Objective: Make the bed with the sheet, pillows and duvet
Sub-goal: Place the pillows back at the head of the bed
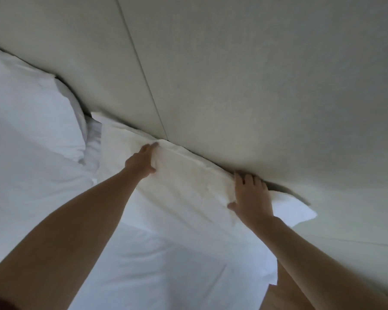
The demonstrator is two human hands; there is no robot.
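A white pillow point(188, 182) lies along the padded headboard point(233, 86) at the head of the bed. My left hand point(143, 161) rests flat on its upper left part, fingers stretched toward the headboard. My right hand point(251, 195) presses on its right end, fingers spread, fingertips at the gap by the headboard. A second white pillow point(31, 113) lies to the left, also against the headboard. White bedding point(155, 265) covers the bed below both pillows; whether it is the sheet or the duvet I cannot tell.
The pale grey headboard fills the upper half of the view, with a seam point(143, 86) running down it. A strip of brown floor point(285, 294) shows at the bed's right edge, bottom right.
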